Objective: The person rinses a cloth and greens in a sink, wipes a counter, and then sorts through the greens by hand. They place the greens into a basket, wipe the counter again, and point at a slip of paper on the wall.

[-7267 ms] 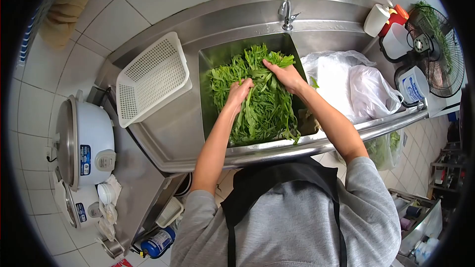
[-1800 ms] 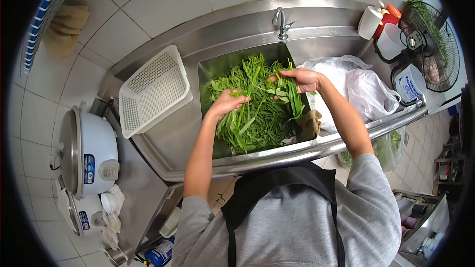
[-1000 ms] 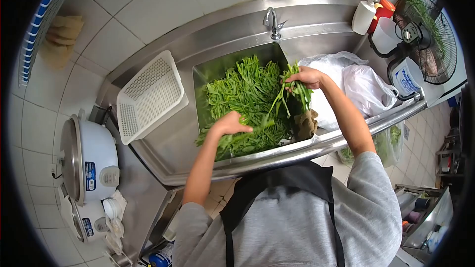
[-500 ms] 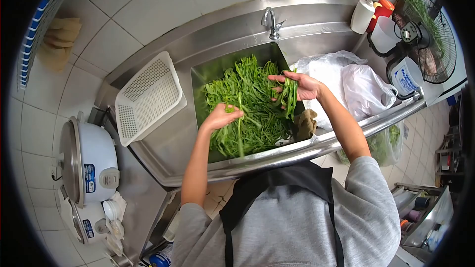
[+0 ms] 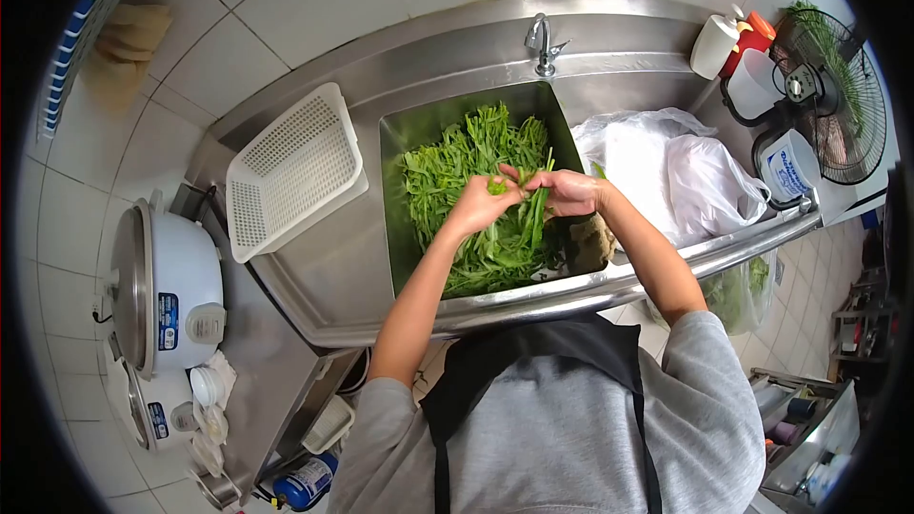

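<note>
A heap of long-leaved leafy greens (image 5: 457, 171) fills much of the steel sink basin (image 5: 392, 219). Above the heap, my left hand (image 5: 487, 202) is closed in a pinch on some green stems. My right hand (image 5: 569, 194) meets it just to the right, its fingers around a small bunch of greens (image 5: 535, 214) that hangs down below the palm. The fingertips of both hands come together at the stems and partly hide them. A brownish cloth-like lump (image 5: 592, 242) lies at the basin's front right corner.
Left of the basin a white perforated basket (image 5: 300, 171) sits tilted on the drainboard. The faucet (image 5: 543, 46) rises behind. White plastic bags (image 5: 705, 181) lie at the right, beyond them bottles (image 5: 716, 43) and a fan (image 5: 838, 95). A large rice cooker (image 5: 171, 286) stands far left.
My left hand has moved up and right to meet my right hand, which has come slightly lower. The long stem that hung from my left hand no longer dangles over the heap.
</note>
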A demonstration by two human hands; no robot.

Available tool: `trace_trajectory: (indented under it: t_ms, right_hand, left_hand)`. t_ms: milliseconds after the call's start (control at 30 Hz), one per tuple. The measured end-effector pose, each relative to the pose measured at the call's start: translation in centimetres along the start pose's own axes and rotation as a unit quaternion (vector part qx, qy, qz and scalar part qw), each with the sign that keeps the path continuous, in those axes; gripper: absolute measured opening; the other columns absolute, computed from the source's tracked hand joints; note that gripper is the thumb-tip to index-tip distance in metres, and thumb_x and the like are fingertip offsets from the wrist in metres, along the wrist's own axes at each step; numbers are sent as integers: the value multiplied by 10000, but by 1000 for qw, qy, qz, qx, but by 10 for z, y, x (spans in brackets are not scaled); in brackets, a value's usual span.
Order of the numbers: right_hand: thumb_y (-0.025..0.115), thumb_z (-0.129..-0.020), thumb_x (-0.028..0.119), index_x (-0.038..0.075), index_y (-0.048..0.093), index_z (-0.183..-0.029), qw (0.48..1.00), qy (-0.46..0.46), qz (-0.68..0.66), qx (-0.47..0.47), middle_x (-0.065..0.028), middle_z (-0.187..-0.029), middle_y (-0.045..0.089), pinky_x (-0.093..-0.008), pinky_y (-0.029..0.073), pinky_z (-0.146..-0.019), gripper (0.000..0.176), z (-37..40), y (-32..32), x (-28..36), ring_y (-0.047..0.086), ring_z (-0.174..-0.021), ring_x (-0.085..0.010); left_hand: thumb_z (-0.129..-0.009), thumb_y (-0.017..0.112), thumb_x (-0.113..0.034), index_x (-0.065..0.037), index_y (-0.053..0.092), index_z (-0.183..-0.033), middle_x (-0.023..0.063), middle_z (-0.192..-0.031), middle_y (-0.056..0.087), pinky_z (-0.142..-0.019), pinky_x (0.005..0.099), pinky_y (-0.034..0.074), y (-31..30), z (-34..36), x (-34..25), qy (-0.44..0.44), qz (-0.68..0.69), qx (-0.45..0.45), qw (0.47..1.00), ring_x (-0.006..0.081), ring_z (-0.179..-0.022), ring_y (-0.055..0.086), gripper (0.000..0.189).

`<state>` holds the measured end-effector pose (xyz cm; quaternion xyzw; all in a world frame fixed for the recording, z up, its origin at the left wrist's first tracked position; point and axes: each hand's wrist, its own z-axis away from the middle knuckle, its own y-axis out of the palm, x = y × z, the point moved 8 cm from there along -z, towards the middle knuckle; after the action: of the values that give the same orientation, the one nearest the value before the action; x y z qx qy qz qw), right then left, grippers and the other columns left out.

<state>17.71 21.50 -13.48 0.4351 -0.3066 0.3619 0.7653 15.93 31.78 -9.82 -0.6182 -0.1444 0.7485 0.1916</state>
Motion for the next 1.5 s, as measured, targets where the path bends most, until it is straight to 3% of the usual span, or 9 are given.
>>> trace_trajectory:
  t_ms: [133,233,333,533,800,1000,1133,1233,1500]
  right_hand:
    - [283,-935,235,144,346,-1338,996,-22,-16,-86,-74,-1244,467,-398,370,-920,418,17,-38,9,467,-1116,-181]
    - [376,-911,138,26,475,-1208,969,-75,75,-223,-71,-1066,568,-251,465,-732,333,28,-66,21,548,-904,-129]
    - [429,-896,154,20,544,-1142,953,-107,227,-168,-58,-958,585,-236,459,-739,303,23,-29,48,533,-831,-106]
    - [571,-798,64,-30,581,-1020,961,-131,213,-122,-71,-892,612,-206,450,-711,242,-13,-15,58,553,-772,-93]
    - [666,-751,78,-29,619,-861,947,-115,145,-264,-70,-764,630,-227,444,-578,160,-4,-60,57,538,-645,-100]
    - [669,-755,88,-39,633,-831,932,-104,127,-324,-75,-735,634,-254,468,-575,152,3,-50,62,553,-650,-112]
    - [675,-751,101,-22,630,-788,940,-106,95,-311,-74,-735,635,-259,466,-574,136,-7,-63,52,551,-643,-108]
    - [689,-733,114,2,601,-802,956,-112,92,-255,-72,-739,637,-272,471,-593,159,-13,-57,50,554,-655,-100]
    - [652,-680,42,35,540,-983,962,-148,157,-164,-34,-788,563,-239,402,-542,323,-18,-39,57,506,-663,-102]
  left_hand:
    - [-767,680,-233,15,555,-952,-39,-545,433,-449,213,292,-17,5,32,-123,175,8,977,50,-456,349,334]
    - [-771,680,-232,23,530,-964,-49,-551,409,-449,214,285,-24,2,45,-117,212,37,970,48,-458,340,353]
    - [-788,664,-217,26,500,-978,-53,-560,393,-449,218,283,-23,3,46,-126,236,19,963,45,-466,340,349]
    - [-776,671,-207,23,482,-964,-38,-608,418,-467,222,303,-3,-2,23,-100,277,114,949,52,-504,356,352]
    - [-753,677,-358,-24,633,-805,2,-545,511,-491,219,357,-39,3,43,-60,-25,-54,996,62,-496,440,341]
    - [-703,715,-399,-18,620,-783,28,-603,572,-514,253,406,-7,8,22,-8,-52,18,998,77,-524,479,401]
    - [-742,692,-328,0,610,-845,61,-690,612,-485,226,364,4,8,29,-87,28,92,992,50,-519,422,354]
    - [-806,635,-243,66,591,-870,-13,-571,508,-444,222,303,5,10,22,-90,183,90,975,39,-439,292,319]
    - [-861,558,-305,16,608,-920,-81,-486,305,-442,215,248,10,14,20,-112,211,134,962,34,-437,266,331]
